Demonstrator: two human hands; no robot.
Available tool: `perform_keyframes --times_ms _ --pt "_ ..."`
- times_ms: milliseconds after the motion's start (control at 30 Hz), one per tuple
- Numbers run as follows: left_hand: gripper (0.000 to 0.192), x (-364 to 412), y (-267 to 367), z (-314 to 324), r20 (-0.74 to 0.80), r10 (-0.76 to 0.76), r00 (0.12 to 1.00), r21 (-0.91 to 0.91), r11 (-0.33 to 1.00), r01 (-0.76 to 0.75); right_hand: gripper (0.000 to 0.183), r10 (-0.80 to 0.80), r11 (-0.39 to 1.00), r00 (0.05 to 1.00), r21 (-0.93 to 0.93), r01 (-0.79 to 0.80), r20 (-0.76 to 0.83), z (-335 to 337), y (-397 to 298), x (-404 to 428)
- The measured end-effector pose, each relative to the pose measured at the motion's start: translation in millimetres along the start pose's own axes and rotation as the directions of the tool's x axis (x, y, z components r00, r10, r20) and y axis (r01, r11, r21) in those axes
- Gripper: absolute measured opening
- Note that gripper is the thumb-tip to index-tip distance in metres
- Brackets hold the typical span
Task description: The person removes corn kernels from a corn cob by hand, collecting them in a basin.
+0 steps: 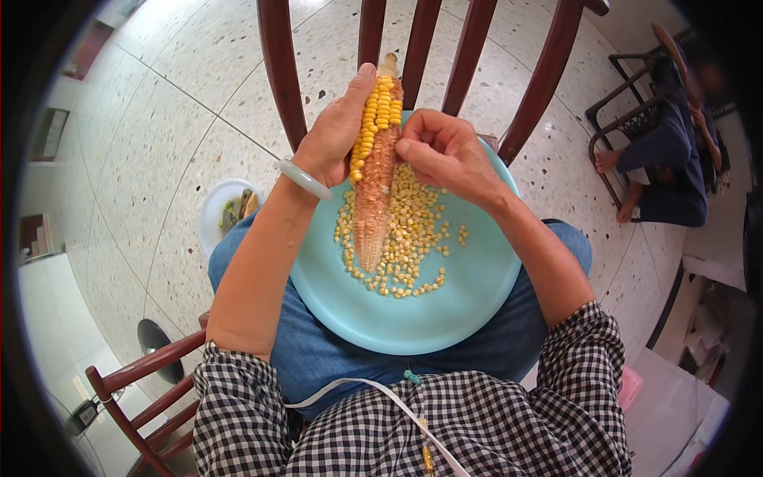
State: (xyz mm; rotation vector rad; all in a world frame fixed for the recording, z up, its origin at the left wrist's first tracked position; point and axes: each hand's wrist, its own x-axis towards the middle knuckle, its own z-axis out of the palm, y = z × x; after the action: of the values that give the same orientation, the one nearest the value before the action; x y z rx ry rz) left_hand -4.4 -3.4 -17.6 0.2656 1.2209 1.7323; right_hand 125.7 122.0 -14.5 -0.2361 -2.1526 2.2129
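Observation:
An ear of corn [377, 161] is held nearly upright in the picture by my left hand [340, 128], its thumb along the upper left side. Yellow kernels remain on the upper and left part of the ear; the lower and right part is bare cob. At the ear's right side, my right hand [444, 152] has curled fingers with thumb and forefinger close together; whether a kernel is between them cannot be seen. Beneath both hands, a light turquoise plastic basin [477, 304] rests on my lap, with many loose kernels [411, 238] in it.
The slatted back of a dark red wooden chair [277, 71] stands in front of me. A white bowl [208, 214] with scraps is on the floor at left, near another wooden chair [158, 358]. At far right, a person [661, 173] sits on a dark chair.

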Motion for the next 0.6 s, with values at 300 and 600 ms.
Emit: perform_keyframes --times_ms 300,600 --pt "0.063 -5 3 9 -0.023 0.031 0.999 0.128 0.991 -0.028 0.024 0.088 0.972 0.993 0.225 -0.067 -0.083 5 1 4" --pt "0.052 -3 -4 0 0.044 0.052 0.998 0.067 0.996 -0.055 0.016 -0.076 0.991 0.996 0.106 0.08 -0.037 9 3 6"
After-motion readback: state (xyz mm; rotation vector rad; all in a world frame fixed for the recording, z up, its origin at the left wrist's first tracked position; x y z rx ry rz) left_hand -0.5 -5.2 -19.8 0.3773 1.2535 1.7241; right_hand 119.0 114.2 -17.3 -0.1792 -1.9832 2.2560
